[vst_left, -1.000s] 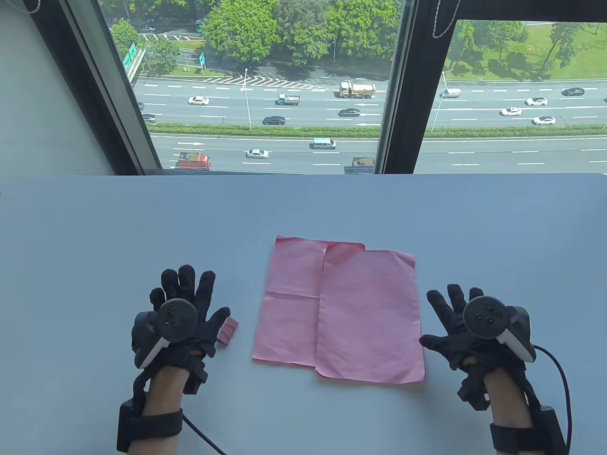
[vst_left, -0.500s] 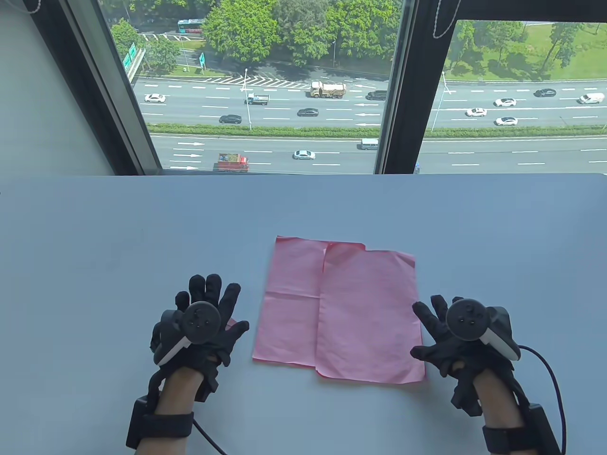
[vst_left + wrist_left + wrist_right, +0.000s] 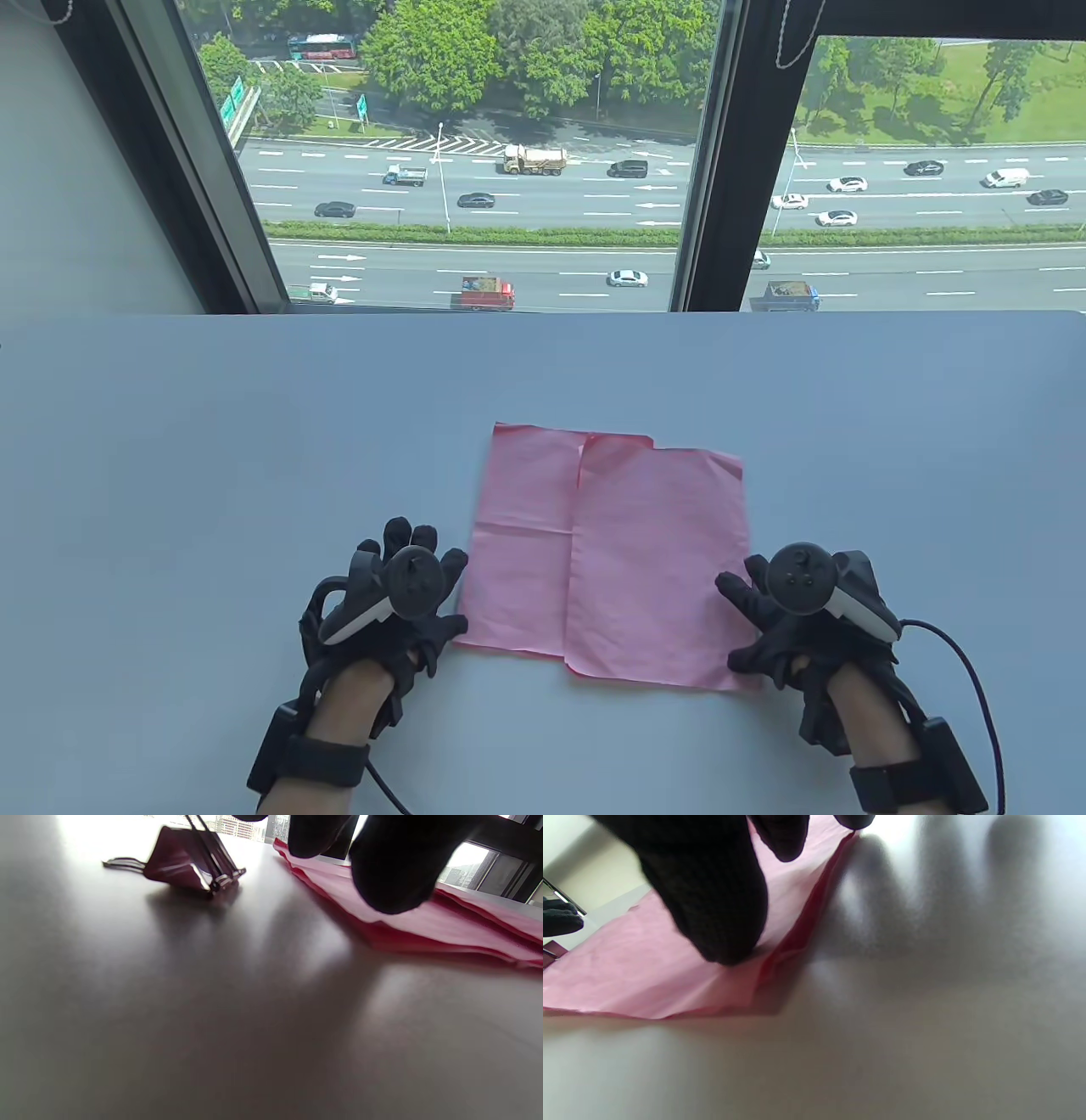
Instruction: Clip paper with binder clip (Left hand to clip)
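Two overlapping pink paper sheets [image 3: 611, 552] lie on the table's middle. The dark red binder clip [image 3: 191, 861] lies on the table just left of the paper; in the table view my left hand hides it. My left hand [image 3: 437, 586] hovers over the clip with spread fingers, and its thumb [image 3: 390, 870] is above the paper's left edge [image 3: 424, 925]. It grips nothing. My right hand [image 3: 747, 620] is open at the paper's lower right corner, and its thumb [image 3: 712, 891] rests on the sheet [image 3: 649, 976]. The clip's edge also shows in the right wrist view [image 3: 548, 957].
The white table [image 3: 212, 441] ends at a window with dark frames [image 3: 704, 170] behind it. Glove cables trail off the front edge by my right wrist [image 3: 976, 671].
My left hand moved right and toward me, covering the clip and reaching the paper's left edge. My right hand moved left onto the paper's lower right corner. The paper has not moved.
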`<action>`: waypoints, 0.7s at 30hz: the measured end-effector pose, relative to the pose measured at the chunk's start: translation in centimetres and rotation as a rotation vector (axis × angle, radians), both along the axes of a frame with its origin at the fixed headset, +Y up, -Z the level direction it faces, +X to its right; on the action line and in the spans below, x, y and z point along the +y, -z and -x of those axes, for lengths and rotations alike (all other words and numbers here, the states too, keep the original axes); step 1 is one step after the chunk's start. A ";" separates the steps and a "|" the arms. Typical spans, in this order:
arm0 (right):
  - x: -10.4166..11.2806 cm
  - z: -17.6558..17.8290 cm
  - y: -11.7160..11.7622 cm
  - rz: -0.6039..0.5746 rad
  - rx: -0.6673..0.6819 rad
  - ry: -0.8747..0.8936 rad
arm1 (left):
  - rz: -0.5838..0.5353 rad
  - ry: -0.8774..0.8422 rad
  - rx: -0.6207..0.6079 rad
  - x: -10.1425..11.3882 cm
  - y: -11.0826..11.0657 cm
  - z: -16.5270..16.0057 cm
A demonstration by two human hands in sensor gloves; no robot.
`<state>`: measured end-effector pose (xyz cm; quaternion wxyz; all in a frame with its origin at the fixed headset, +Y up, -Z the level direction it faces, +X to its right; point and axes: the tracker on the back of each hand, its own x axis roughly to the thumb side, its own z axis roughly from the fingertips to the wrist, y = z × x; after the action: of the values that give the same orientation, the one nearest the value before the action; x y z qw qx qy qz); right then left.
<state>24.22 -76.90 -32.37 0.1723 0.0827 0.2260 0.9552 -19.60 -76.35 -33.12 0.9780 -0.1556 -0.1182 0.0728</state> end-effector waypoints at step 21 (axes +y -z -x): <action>-0.2 0.4 0.4 0.032 0.010 0.057 | 0.014 -0.025 -0.095 -0.1 -0.9 -2.4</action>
<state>23.85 -77.12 -32.73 0.1995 0.0912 0.2399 0.9457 -17.20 -76.46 -32.26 0.9691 -0.1644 -0.1661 0.0784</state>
